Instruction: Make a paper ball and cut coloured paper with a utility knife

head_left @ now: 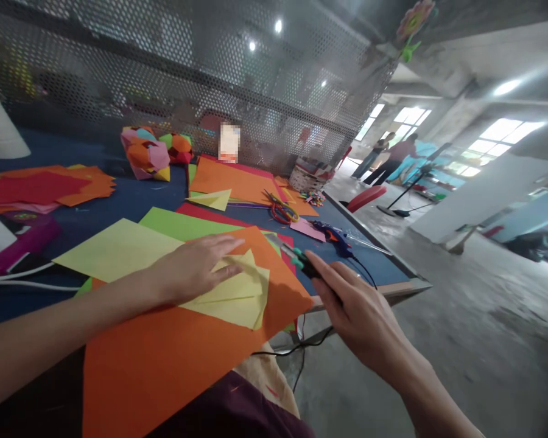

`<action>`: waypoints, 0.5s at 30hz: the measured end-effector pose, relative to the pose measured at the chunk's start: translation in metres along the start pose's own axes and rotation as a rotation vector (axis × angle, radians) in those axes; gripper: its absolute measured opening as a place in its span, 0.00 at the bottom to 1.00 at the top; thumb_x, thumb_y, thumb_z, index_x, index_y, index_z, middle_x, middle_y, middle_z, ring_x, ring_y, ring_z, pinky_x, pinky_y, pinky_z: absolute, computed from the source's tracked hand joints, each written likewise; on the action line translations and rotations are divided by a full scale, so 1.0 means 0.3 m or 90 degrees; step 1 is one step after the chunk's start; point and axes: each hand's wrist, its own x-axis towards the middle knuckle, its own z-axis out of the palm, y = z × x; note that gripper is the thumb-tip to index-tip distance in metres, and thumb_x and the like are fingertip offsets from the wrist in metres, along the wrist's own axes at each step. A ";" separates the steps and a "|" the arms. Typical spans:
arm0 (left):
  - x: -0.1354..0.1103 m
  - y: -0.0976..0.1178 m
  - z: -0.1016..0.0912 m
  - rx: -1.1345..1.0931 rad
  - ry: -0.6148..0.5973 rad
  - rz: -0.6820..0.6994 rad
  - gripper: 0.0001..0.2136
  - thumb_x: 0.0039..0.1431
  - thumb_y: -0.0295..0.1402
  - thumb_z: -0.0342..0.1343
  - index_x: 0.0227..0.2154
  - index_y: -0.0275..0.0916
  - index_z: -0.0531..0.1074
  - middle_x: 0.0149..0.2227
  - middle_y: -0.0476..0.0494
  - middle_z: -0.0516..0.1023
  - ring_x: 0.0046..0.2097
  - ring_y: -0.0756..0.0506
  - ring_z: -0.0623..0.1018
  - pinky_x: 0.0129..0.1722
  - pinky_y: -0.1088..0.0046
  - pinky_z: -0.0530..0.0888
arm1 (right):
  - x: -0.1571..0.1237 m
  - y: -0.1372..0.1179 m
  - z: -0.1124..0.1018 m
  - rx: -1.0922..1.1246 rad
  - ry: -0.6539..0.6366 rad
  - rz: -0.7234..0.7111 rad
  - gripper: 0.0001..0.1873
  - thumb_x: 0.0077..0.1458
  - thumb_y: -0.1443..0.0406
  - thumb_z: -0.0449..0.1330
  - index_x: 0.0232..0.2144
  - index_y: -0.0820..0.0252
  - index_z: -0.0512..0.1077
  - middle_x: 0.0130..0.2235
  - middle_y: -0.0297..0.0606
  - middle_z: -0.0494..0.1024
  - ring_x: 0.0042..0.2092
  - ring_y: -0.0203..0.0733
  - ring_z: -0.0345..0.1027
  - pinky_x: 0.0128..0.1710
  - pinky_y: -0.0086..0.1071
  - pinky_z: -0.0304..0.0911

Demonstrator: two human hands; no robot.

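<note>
My left hand (pixel 201 264) lies flat with its fingers stretched out, resting on folded pale yellow paper (pixel 237 304). Beneath that paper is a large orange sheet (pixel 164 365), which overhangs the table's near edge. My right hand (pixel 356 310) is closed around a black and teal utility knife (pixel 301 260), its blade pointing left over the sheets. The knife's handle is partly hidden by my fingers. Another pale yellow sheet (pixel 119 246) and a green sheet (pixel 173 225) lie under and beyond my left forearm.
Scissors (pixel 283 210), a blue glue gun (pixel 335 237) and a basket (pixel 308 174) stand toward the right. Paper balls (pixel 146 152) sit by the perforated metal screen (pixel 187 73). A purple tool (pixel 22 246) with white cords is at left. Two people stand far off.
</note>
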 end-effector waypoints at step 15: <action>0.032 0.085 -0.008 -0.035 -0.020 -0.177 0.15 0.50 0.43 0.65 0.29 0.43 0.64 0.37 0.47 0.72 0.41 0.40 0.72 0.38 0.64 0.65 | 0.207 0.178 0.127 -0.056 -0.024 -0.035 0.21 0.70 0.66 0.52 0.62 0.56 0.69 0.58 0.48 0.74 0.56 0.52 0.71 0.54 0.45 0.67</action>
